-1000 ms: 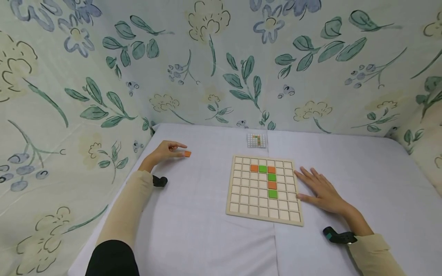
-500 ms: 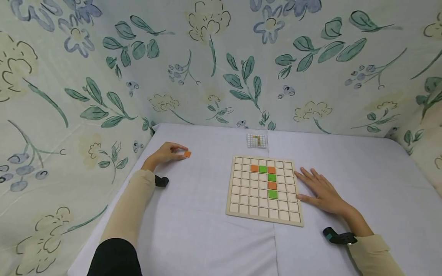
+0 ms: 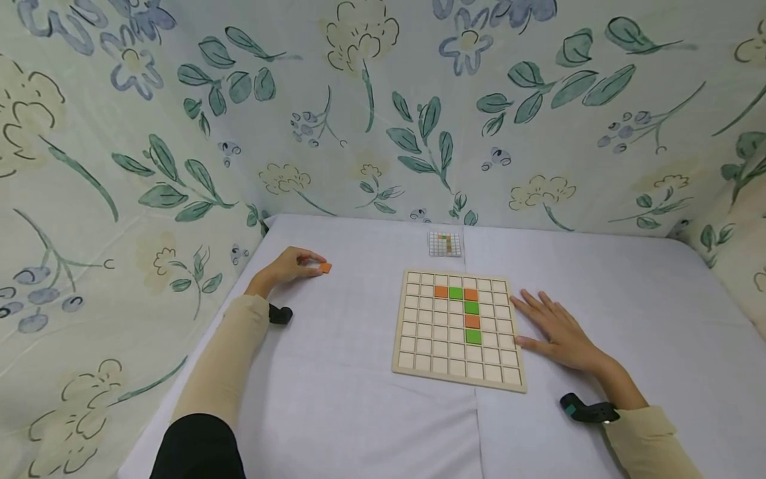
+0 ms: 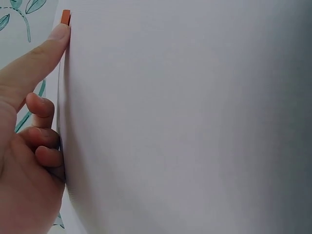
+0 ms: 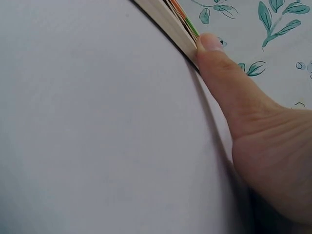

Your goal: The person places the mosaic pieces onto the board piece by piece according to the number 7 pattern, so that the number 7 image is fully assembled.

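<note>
My left hand (image 3: 290, 265) is at the left of the table, its thumb and index finger pinching a small orange square tile (image 3: 325, 267). In the left wrist view the orange tile (image 4: 65, 17) shows at the thumb's tip, and the other fingers are bent in toward the palm. A wooden grid board (image 3: 423, 364) lies flat near the middle. Orange and green tiles (image 3: 471, 308) sit in its cells, in a row and a column that form a 7. Spread out, my right hand (image 3: 559, 336) touches the board's right edge with thumb and fingertips.
Behind the board lies a small card (image 3: 444, 244) printed with a grid pattern. A white cloth (image 3: 335, 399) with creases at the front covers the table. Floral fabric (image 3: 383, 120) hangs behind it and along the sides.
My left hand has shifted slightly right, and its index finger has come down to the orange tile. The right hand and the board have stayed put.
</note>
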Demonstrator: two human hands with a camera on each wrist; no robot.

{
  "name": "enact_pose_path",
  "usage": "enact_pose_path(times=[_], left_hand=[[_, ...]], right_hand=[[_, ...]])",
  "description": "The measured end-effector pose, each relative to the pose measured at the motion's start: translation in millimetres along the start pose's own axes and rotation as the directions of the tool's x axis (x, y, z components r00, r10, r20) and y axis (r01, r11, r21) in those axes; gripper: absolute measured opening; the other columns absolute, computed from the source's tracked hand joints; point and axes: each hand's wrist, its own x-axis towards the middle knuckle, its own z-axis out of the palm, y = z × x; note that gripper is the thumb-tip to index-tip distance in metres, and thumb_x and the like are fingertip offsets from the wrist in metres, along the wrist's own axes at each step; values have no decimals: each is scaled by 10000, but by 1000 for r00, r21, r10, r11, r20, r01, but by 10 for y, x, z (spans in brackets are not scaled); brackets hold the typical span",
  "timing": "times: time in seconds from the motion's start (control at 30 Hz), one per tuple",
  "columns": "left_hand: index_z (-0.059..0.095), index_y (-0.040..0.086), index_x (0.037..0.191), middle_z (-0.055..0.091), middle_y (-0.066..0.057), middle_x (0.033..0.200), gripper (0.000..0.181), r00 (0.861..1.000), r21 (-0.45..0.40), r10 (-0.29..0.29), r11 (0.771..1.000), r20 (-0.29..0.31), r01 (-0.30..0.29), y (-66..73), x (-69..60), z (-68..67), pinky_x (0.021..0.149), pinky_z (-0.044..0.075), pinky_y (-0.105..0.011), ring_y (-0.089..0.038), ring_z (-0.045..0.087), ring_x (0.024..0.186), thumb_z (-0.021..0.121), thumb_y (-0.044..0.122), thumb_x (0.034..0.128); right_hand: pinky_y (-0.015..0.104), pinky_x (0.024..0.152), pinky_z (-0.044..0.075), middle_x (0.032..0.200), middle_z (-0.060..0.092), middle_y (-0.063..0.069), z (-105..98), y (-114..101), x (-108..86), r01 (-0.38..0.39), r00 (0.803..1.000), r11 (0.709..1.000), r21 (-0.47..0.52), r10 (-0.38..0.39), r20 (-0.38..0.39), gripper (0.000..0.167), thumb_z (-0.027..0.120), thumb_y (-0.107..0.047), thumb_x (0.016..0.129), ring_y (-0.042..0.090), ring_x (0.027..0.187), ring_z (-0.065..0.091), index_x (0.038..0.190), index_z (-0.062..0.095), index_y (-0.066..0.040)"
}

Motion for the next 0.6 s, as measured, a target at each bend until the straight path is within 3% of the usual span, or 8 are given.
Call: enact_pose_path(times=[0.1,0.23,0.6], left_hand=[[704,66,1235,601,-141,1149,343,1000,3,7,1000,-12,-7,3,-3,7,951,375,-411,-280,477,1077,751,185,917],[704,60,1228,526,-85,958,352,999,2,8,1000,-34,-8,12,-22,22,793,350,-372,-236,429,913,760,198,909],[691,29,1231,499,-92,938,344,994,-27,50,998,-93,-53,134,-110,90,802,344,-379,-244,417,921,747,157,916]], right_hand=[[653,1125,2,1593,214,256,1,0,0,0,1000,1000,-3,0,1,785,708,-366,919,511,1454,70,1564,330,-125],[651,1126,3,1595,209,254,2,-2,-1,-3,1000,1000,-8,3,4,789,707,-373,918,509,1456,67,1563,329,-123],[651,1127,3,1587,219,266,-9,-17,1,-2,1000,1000,-7,2,1,785,710,-370,917,516,1453,71,1558,338,-112]])
